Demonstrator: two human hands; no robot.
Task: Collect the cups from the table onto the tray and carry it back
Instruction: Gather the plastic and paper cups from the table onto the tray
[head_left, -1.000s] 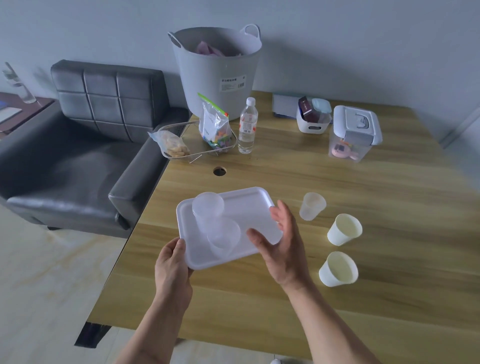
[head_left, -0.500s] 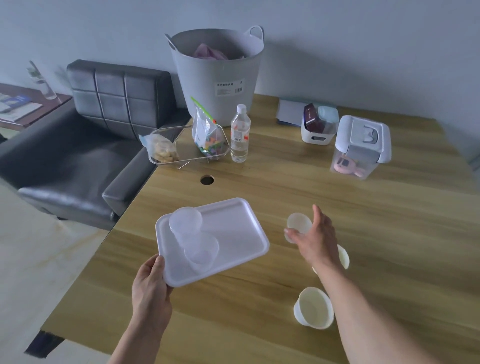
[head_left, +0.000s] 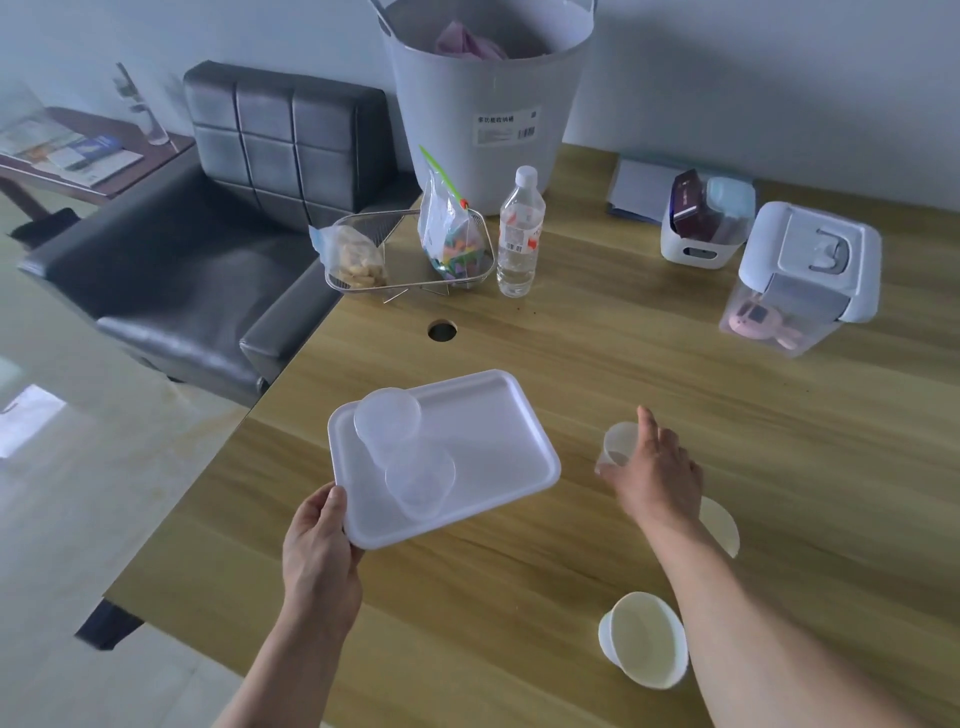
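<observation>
Head, R hand (head_left: 655, 475) cupping clear cup (head_left: 617, 448)

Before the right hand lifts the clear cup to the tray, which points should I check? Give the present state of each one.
1. Right hand closed on the clear cup: cannot tell; fingers are around it, grip unclear.
2. Left hand holds the tray: ok, at its near corner.
3. Free room on the tray: ok, the right half is bare.
4. Two cups on the tray stable: not ok, they lie on their sides.
5. Paper cups out of the path: ok, both sit nearer the person.
</observation>
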